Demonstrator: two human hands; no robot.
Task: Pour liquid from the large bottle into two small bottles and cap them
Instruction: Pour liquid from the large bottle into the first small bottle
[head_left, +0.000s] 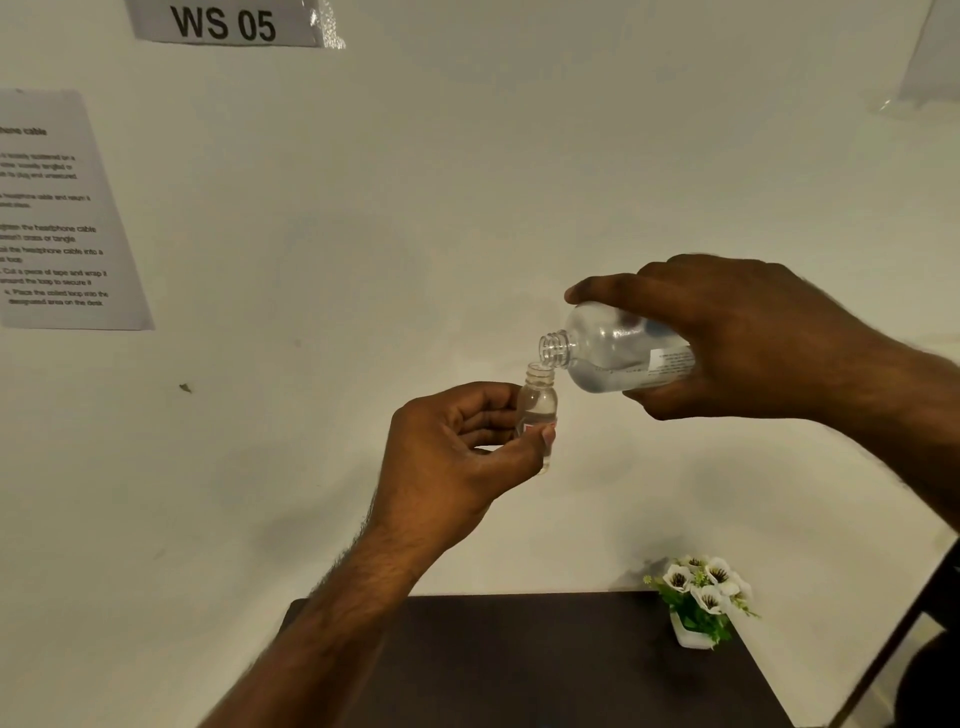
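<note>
Your right hand (737, 332) wraps the large clear plastic bottle (618, 353), tilted mouth-down over the small clear glass bottle (537, 402) — pinched upright by your left hand's (457, 457) fingers (545, 434), above the desk (519, 665) — so liquid falls straight in.

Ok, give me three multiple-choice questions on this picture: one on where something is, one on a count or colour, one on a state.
1. Where is the flower pot?
A. on the dark table
B. on the wall
C. in the left hand

2. How many small bottles show?
A. three
B. one
C. none

3. How is the large bottle held?
A. upright, capped
B. lying on the table
C. tilted, uncapped

Answers: 1 A, it stands at the table's back right. 2 B, only the small bottle in the left hand shows. 3 C, the right hand tips its open neck over the small bottle.
</note>
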